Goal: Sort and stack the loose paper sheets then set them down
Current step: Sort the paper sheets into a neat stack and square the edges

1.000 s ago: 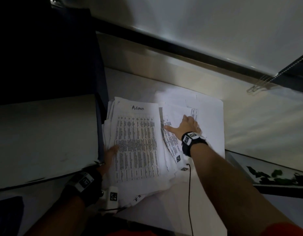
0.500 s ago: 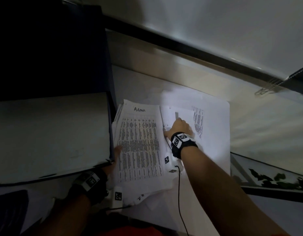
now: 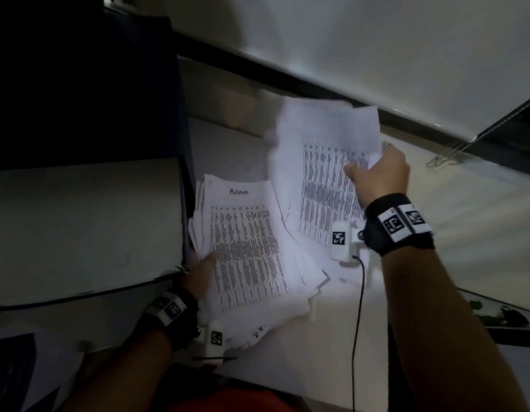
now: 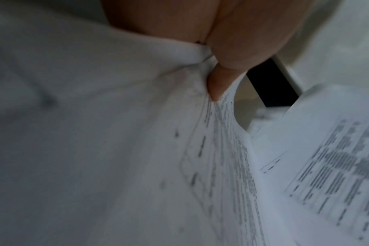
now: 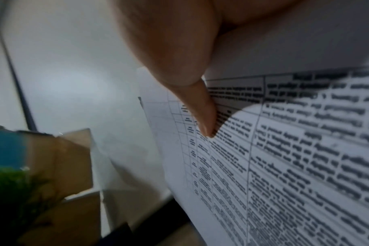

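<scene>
A messy stack of printed sheets (image 3: pixel 245 248), its top page headed "Admin", lies on the white table (image 3: pixel 228 144). My left hand (image 3: pixel 202 269) grips the stack's left edge, thumb on top (image 4: pixel 217 86), the sheets (image 4: pixel 221 149) bending under it. My right hand (image 3: pixel 376 173) holds a bundle of printed table sheets (image 3: pixel 323 173) lifted above the table to the right of the stack. The thumb (image 5: pixel 202 113) presses on the printed face (image 5: pixel 284 166), the other fingers hidden behind.
A dark box or binder with a pale lid (image 3: pixel 79 227) stands directly left of the stack. A wall and dark rail (image 3: pixel 287 72) run behind. A plant (image 5: pixel 15 191) and cardboard box (image 5: pixel 70 166) sit off to the right. A cable (image 3: pixel 357 322) hangs from my right wrist.
My right hand, earlier flat on the loose sheets right of the stack, has gathered them and lifted them up and to the right. My left hand has stayed on the stack's left edge.
</scene>
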{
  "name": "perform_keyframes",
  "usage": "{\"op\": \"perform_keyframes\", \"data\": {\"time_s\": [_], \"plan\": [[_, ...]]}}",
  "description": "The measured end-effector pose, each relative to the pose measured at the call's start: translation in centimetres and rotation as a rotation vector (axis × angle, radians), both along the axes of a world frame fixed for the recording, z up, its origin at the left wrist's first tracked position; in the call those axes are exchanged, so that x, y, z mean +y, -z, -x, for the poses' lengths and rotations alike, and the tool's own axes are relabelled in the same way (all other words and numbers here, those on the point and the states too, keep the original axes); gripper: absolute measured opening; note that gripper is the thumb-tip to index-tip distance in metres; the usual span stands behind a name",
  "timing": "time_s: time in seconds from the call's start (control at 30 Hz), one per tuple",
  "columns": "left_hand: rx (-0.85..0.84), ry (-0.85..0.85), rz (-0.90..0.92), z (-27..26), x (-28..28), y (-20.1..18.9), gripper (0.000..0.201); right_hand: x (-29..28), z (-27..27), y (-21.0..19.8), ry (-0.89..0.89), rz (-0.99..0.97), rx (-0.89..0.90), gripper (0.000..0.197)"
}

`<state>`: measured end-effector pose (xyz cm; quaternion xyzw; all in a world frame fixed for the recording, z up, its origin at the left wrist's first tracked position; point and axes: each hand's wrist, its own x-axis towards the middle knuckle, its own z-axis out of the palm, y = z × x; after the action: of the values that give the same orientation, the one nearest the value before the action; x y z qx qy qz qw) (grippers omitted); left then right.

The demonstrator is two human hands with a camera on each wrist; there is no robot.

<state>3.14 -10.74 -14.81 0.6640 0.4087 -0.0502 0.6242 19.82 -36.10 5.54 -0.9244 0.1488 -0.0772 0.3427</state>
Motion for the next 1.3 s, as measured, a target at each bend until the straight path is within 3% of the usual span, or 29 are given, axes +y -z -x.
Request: {"op": "perform_keyframes", "data": {"time_s": [0.13, 0.27, 0.43, 0.57, 0.67, 0.77, 0.87, 0.93, 1.03, 1.13, 1.3], "plan": [[-0.058, 0.096, -0.122, -1.3, -1.8, -0.7, 0.035, -0.2, 1.1, -6.0, -0.084, -0.040, -0.163, 0.040], [-0.050, 0.153, -0.103, -2.3, -2.2, -1.5, 0.035, -0.1, 2.7, -10.5, -0.230, -0.156, -0.252, 0.037], [-0.080, 0.174, -0.032, -2.2, -1.8, -1.4, 0.027, -2.0, 2.7, -11.3, -0.322, -0.251, -0.190, 0.038], [-0.129, 0.176, 0.016, -1.7, -1.4, -1.4, 0.029, -4.0, 1.8, -9.1, -0.289, -0.342, -0.010, 0.022], [-0.152, 0.125, 0.062, -1.5, -1.3, -1.4, 0.028, -4.4, 1.1, -7.3, -0.280, -0.396, 0.037, 0.040], [-0.160, 0.073, 0.116, -1.6, -1.3, -1.6, 0.038, -3.9, 0.7, -4.6, -0.338, -0.311, 0.154, 0.038], [-0.170, 0.046, 0.112, -1.9, -1.2, -1.8, 0.039, -4.2, 0.1, 0.0, -0.261, -0.290, 0.318, 0.043], [-0.158, 0.044, 0.079, -2.0, -1.3, -1.9, 0.039, -5.1, -0.4, 3.5, -0.194, -0.249, 0.449, 0.056], [-0.134, 0.037, 0.036, -2.1, -1.4, -1.7, 0.038, -5.3, 0.0, 8.3, -0.147, -0.078, 0.626, 0.095], [-0.125, 0.037, -0.004, -2.2, -1.4, -1.8, 0.038, -5.4, 0.4, 13.3, -0.161, -0.025, 0.708, 0.093], [-0.132, 0.029, 0.023, -2.2, -1.2, -1.7, 0.034, -1.5, 1.3, 13.9, -0.204, -0.081, 0.659, 0.082]]}}
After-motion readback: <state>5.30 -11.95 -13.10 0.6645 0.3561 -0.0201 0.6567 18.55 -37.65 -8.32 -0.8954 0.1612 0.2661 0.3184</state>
